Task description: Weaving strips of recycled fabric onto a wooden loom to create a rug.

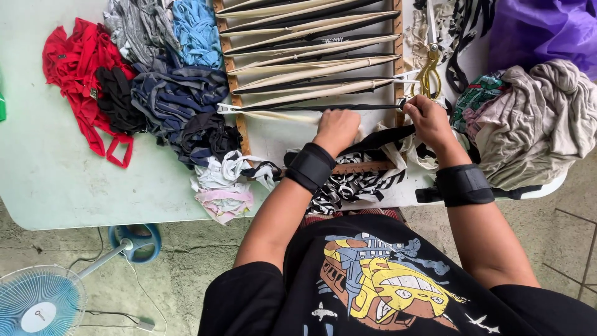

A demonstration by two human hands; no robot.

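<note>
No packages, signs or screens showed; only a purple plastic bag (547, 28) lay at the table's far right corner.

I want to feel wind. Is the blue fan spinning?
Cannot tell. The round blue floor fan stands on the ground; its blades blur behind the grille.

The surface (50, 174) is pale green. At ten o'clock lies a red cloth (74, 62), beside it grey cloth (134, 25) and light blue cloth (196, 28). The strips (311, 68) on the brown wooden frame (233, 81) are cream and black. At centre, a black-and-white striped cloth (348, 183). Gold scissors (428, 71) are at one o'clock, a purple bag (547, 28) at two.
</note>
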